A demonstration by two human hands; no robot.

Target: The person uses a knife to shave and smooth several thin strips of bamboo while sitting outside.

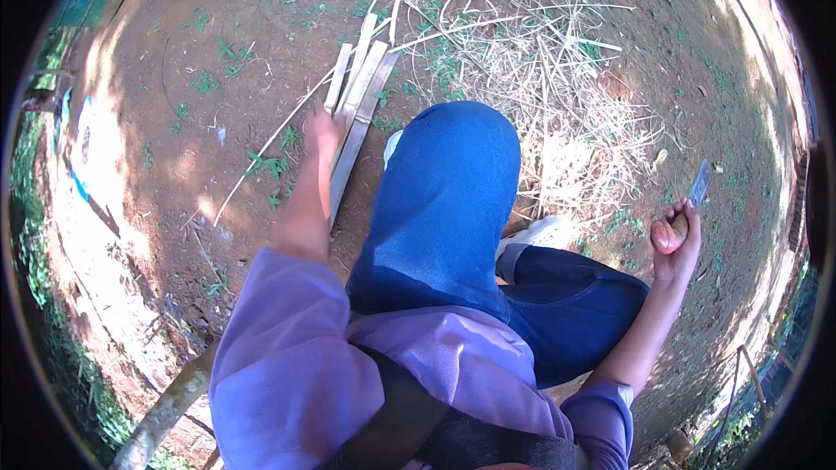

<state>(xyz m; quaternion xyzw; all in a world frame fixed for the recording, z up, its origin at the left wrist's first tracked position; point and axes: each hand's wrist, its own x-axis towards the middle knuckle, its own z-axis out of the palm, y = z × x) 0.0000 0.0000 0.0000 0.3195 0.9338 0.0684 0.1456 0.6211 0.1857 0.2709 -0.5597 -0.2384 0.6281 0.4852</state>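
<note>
My right hand [681, 233] is wrapped round the handle of a knife [699, 184], held out to the right with its flat blade pointing up and away. The handle's rounded end [667, 237] is reddish. My left hand [323, 130] is at the lower end of a short pale slat [339, 78], beside several longer split slats that look like bamboo [355, 135]. Motion blurs the left fingers, so whether they grip the slat cannot be seen. The slats lie lengthwise on the ground, left of my raised knee.
A heap of pale curled shavings and thin strips [557, 78] spreads over the ground ahead. One long thin strip [261, 157] lies at the left. My bent knee [453, 165] stands between the hands, with a light shoe [535, 233] beside it. A branch or pole [165, 409] is at lower left.
</note>
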